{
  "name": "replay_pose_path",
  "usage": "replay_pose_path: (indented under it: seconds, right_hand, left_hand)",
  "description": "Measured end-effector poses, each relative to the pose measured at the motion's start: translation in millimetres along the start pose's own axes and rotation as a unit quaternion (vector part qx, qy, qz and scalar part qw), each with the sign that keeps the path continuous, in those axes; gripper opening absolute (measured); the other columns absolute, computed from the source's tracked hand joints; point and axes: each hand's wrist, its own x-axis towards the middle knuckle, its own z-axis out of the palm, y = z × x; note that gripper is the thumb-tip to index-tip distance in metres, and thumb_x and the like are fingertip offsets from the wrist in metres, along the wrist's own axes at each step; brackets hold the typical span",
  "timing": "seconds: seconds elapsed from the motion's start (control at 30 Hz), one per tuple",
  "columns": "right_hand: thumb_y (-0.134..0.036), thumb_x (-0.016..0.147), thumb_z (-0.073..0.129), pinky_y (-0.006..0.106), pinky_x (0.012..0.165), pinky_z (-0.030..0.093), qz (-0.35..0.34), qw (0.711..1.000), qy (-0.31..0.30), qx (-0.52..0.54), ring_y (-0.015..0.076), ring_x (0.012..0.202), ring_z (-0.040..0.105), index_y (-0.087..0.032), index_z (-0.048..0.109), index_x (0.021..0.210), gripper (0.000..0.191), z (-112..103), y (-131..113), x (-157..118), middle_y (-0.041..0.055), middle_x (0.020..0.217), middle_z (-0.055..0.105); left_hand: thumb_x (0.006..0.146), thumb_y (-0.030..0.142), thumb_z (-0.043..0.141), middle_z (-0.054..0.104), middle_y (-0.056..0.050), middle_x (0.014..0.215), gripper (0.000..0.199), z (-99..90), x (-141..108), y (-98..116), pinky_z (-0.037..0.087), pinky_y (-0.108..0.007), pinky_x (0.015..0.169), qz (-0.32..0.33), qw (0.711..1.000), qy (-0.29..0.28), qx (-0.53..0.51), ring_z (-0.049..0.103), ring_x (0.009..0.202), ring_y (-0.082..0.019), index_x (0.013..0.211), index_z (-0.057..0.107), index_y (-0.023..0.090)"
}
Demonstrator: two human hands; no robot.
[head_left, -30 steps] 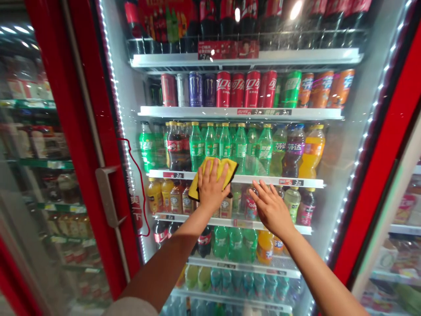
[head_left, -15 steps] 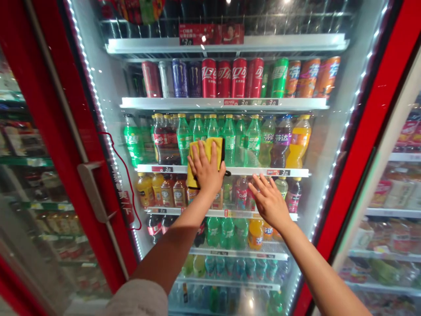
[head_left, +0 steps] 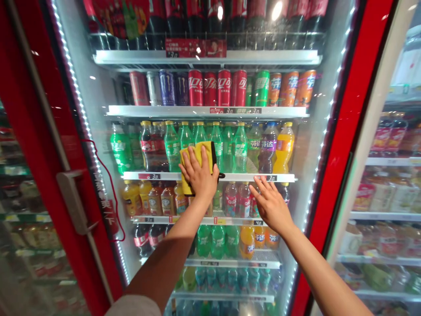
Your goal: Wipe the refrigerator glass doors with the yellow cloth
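My left hand point(head_left: 199, 173) lies flat with spread fingers on a yellow cloth point(head_left: 187, 186) with a black edge, pressing it against the glass door of a drinks cooler. Behind the cloth, through the glass, stand green bottles point(head_left: 172, 147) on a white shelf point(head_left: 237, 177). To the right, my right hand point(head_left: 269, 204) has its fingers apart and holds nothing. It is at the glass in front of the lower bottles; whether it touches the pane I cannot tell.
A red door frame point(head_left: 357, 127) runs down the right side. At the left are a grey door handle point(head_left: 74, 202) and another red frame. Soda cans point(head_left: 224, 87) stand on a shelf above. More stocked shelves show at both sides.
The view has shifted, so the shelves sit lower and further left, and bottles now show on the top shelf. Both hands keep nearly the same pose, the cloth still under my left hand.
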Motion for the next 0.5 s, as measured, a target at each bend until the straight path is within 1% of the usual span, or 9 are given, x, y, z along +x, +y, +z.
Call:
replay_pose_path:
  seconds: [0.07,0.13,0.23,0.27,0.3,0.37,0.4,0.43,0.5]
  right_hand:
    - [-0.003,0.091,0.050,0.063,0.121,0.035,0.002,1.000,-0.002,0.001,0.0310,0.159,0.018,-0.019,0.049,0.151,0.063,-1.8,4.1,-1.1,0.0148,0.168,0.030]
    - [-0.001,0.090,0.048,0.064,0.121,0.035,0.000,1.000,-0.007,0.006,0.0309,0.159,0.017,-0.019,0.049,0.151,0.064,-2.5,6.0,-4.1,0.0148,0.168,0.031]
    - [0.001,0.090,0.046,0.062,0.121,0.037,-0.006,1.000,-0.008,0.023,0.0294,0.159,0.016,-0.019,0.046,0.153,0.066,-1.4,9.1,-12.8,0.0151,0.168,0.031]
    - [0.002,0.090,0.045,0.061,0.121,0.039,-0.007,1.000,-0.008,0.029,0.0287,0.159,0.016,-0.019,0.044,0.154,0.067,-1.0,11.2,-16.5,0.0151,0.168,0.031]
    - [0.002,0.090,0.045,0.060,0.120,0.040,-0.008,0.999,-0.008,0.033,0.0281,0.159,0.017,-0.019,0.043,0.155,0.068,-0.8,13.9,-20.3,0.0149,0.168,0.031]
    - [0.002,0.090,0.044,0.058,0.120,0.042,-0.007,0.999,-0.009,0.034,0.0271,0.159,0.018,-0.021,0.041,0.156,0.070,-1.7,21.9,-27.4,0.0136,0.168,0.032]
    - [0.002,0.091,0.044,0.058,0.120,0.042,-0.007,0.999,-0.010,0.031,0.0268,0.159,0.019,-0.022,0.042,0.156,0.070,-3.0,26.9,-30.3,0.0128,0.167,0.032]
    - [0.002,0.091,0.044,0.058,0.120,0.042,-0.006,1.000,-0.011,0.026,0.0268,0.159,0.019,-0.023,0.043,0.155,0.069,-4.9,32.2,-32.7,0.0123,0.167,0.033]
    - [0.001,0.091,0.046,0.060,0.120,0.040,-0.006,1.000,-0.013,0.014,0.0285,0.158,0.020,-0.022,0.047,0.152,0.066,-9.5,42.7,-36.1,0.0128,0.167,0.034]
  left_hand:
    - [0.095,0.037,0.061,0.014,-0.013,0.173,0.078,7.1,1.5,22.4,0.006,-0.067,0.126,0.037,0.999,-0.007,0.003,0.008,0.159,-0.038,0.163,0.026,0.027]
    - [0.092,0.037,0.067,0.019,-0.012,0.172,0.079,16.1,-13.3,27.0,0.005,-0.066,0.127,0.118,0.992,-0.033,0.006,0.012,0.159,-0.037,0.162,0.029,0.030]
    - [0.084,0.036,0.077,0.030,-0.009,0.169,0.086,25.9,-50.9,2.7,0.007,-0.062,0.129,0.275,0.957,-0.090,0.000,0.021,0.158,-0.034,0.159,0.035,0.036]
    - [0.082,0.036,0.080,0.034,-0.008,0.168,0.089,26.9,-62.2,-9.7,0.008,-0.061,0.129,0.313,0.944,-0.103,-0.001,0.023,0.157,-0.033,0.159,0.035,0.038]
    - [0.080,0.035,0.082,0.036,-0.007,0.167,0.091,26.7,-70.8,-21.6,0.009,-0.060,0.129,0.326,0.939,-0.111,0.003,0.024,0.157,-0.032,0.159,0.035,0.039]
    - [0.079,0.035,0.083,0.036,-0.007,0.167,0.092,23.7,-76.2,-38.4,0.010,-0.058,0.130,0.305,0.946,-0.112,0.008,0.024,0.157,-0.033,0.158,0.036,0.041]
    - [0.081,0.034,0.081,0.033,-0.007,0.168,0.090,21.6,-72.7,-41.0,0.010,-0.059,0.130,0.272,0.957,-0.102,0.011,0.022,0.157,-0.033,0.158,0.036,0.040]
    - [0.083,0.034,0.079,0.028,-0.009,0.170,0.088,19.8,-65.5,-38.7,0.010,-0.060,0.129,0.225,0.970,-0.085,0.012,0.019,0.158,-0.035,0.160,0.034,0.037]
    - [0.088,0.035,0.071,0.017,-0.013,0.172,0.086,17.9,-44.4,-20.5,0.009,-0.065,0.127,0.113,0.993,-0.031,0.010,0.011,0.159,-0.038,0.163,0.028,0.029]
